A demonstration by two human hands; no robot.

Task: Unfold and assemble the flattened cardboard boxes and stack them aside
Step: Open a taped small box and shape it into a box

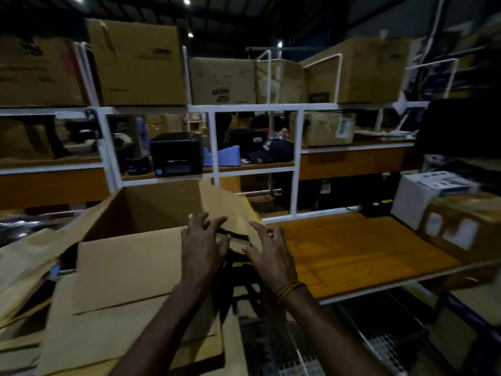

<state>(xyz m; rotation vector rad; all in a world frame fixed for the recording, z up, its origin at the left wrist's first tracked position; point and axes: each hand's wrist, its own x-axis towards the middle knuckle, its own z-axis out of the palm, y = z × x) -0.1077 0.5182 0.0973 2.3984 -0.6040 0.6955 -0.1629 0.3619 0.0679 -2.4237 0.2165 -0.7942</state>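
Left hand (203, 245) and right hand (271, 253) — fingers spread, loosely bent — press on the right-side flaps of the open cardboard box (141, 240), which sits left of the orange worktable (366, 248), below the white shelving (244, 107).

Plain brown cardboard box (141, 256), orange tabletop (352, 248)

Dim warehouse, white shelving (211, 108), orange worktop (352, 248), ceiling spotlights (186, 0).
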